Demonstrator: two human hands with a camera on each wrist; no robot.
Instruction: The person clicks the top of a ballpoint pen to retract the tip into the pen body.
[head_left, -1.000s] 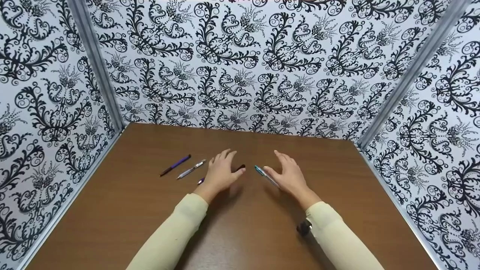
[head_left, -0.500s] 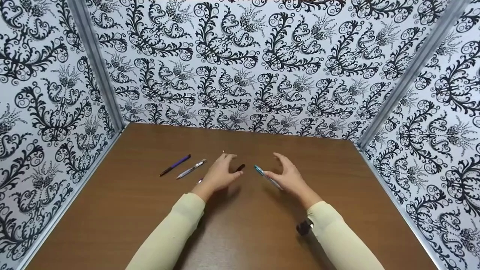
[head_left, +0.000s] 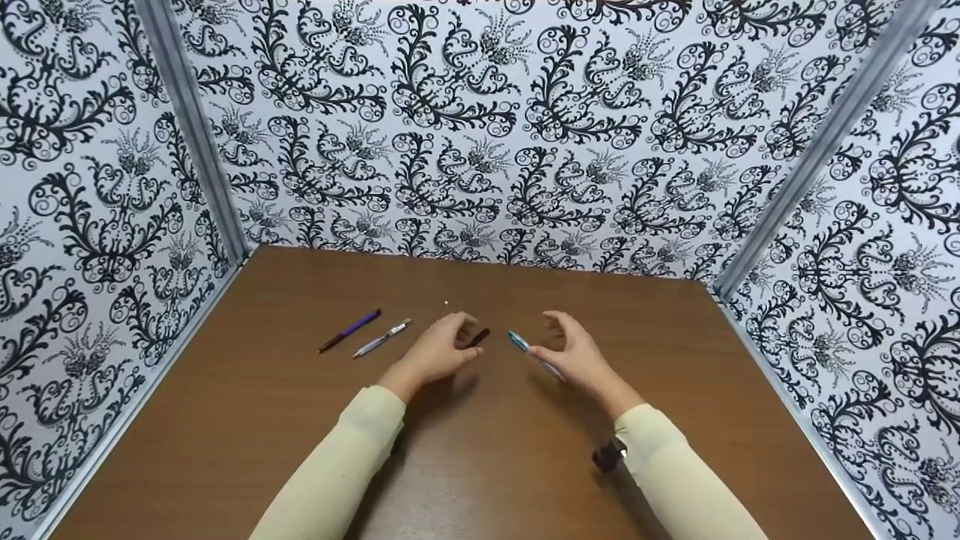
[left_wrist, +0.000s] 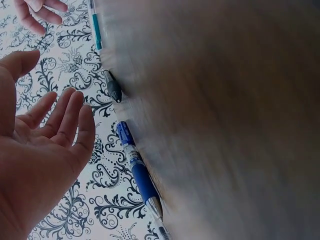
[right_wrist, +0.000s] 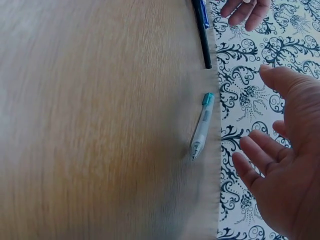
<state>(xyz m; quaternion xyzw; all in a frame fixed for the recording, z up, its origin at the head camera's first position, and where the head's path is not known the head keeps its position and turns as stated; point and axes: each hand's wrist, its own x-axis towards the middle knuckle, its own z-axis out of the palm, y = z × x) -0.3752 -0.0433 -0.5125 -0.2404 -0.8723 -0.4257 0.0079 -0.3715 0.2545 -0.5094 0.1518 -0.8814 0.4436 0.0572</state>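
My left hand hovers over a dark-ended pen, its fingers bent loosely and nothing seen in its grasp. Most of that pen is hidden under the hand. In the left wrist view the left hand is apart from a blue pen on the table. Over a teal-and-clear pen is my right hand, relaxed and slightly bent. The right wrist view shows this teal pen lying on the wood, with a gap between it and the right hand.
Left of the left hand lie a purple pen and a silver-grey pen, slanting the same way. A tiny bright speck shows beyond that hand. Patterned walls enclose the brown wooden table at the back and sides.
My left hand has drawn back slightly toward the lower left, with its fingers bending more. The right hand's fingers have also bent a little. The pens lie where they were.
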